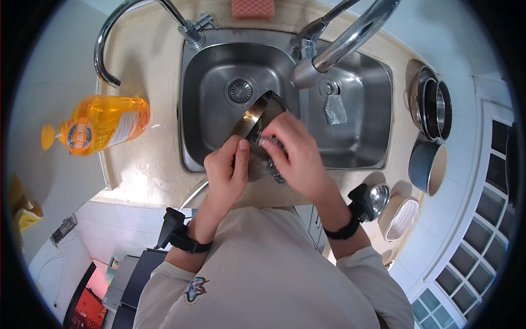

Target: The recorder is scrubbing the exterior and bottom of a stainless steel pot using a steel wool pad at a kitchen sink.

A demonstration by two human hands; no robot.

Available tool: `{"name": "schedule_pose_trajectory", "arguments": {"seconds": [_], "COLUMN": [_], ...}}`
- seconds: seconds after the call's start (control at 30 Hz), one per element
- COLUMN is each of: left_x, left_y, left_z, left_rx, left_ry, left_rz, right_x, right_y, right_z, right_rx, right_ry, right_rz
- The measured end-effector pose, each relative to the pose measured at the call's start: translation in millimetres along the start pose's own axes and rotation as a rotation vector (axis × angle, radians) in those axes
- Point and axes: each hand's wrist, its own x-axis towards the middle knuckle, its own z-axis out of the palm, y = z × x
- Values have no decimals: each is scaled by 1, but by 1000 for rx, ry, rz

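Note:
My left hand (225,166) grips the rim of a metal pan (272,107), its thumb lying along the edge. The pan is tilted on its side over the front of the left sink basin (205,123), and its dark inside faces my right hand. A bright reflection shows on its wall. My right hand (296,154), slightly blurred, holds a steel wool scourer (277,172) against the inside of the pan. Both hands hide part of the pan and of the scourer.
Two chrome taps (107,49) (343,45) arch over the counter. Detergent (109,127) lies left; a pink sponge (252,8) sits behind. In the right basin, a grey pad (335,110) touches the drain. Nested pans (427,103), a blue pot (421,168) and a basket (396,218) line the right.

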Motion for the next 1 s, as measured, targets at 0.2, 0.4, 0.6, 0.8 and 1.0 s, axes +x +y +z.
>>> {"name": "schedule_pose_trajectory", "arguments": {"seconds": [0.2,0.4,0.6,0.8,1.0], "left_x": [-1,-6,-2,0,0], "left_y": [-3,-11,-19,-23,-23], "left_z": [-12,-16,-20,-19,-35], "left_rx": [102,67,31,-2,22], "left_ry": [-36,-33,-46,-89,64], "left_rz": [119,67,61,63,27], "right_x": [-4,-50,-92,-90,-40], "right_y": [21,109,135,113,130], "right_z": [-21,-8,47,42,80], "right_rx": [137,-57,-297,-690,-347], "right_ry": [216,390,460,290,158], "right_rz": [168,468,559,450,341]}}
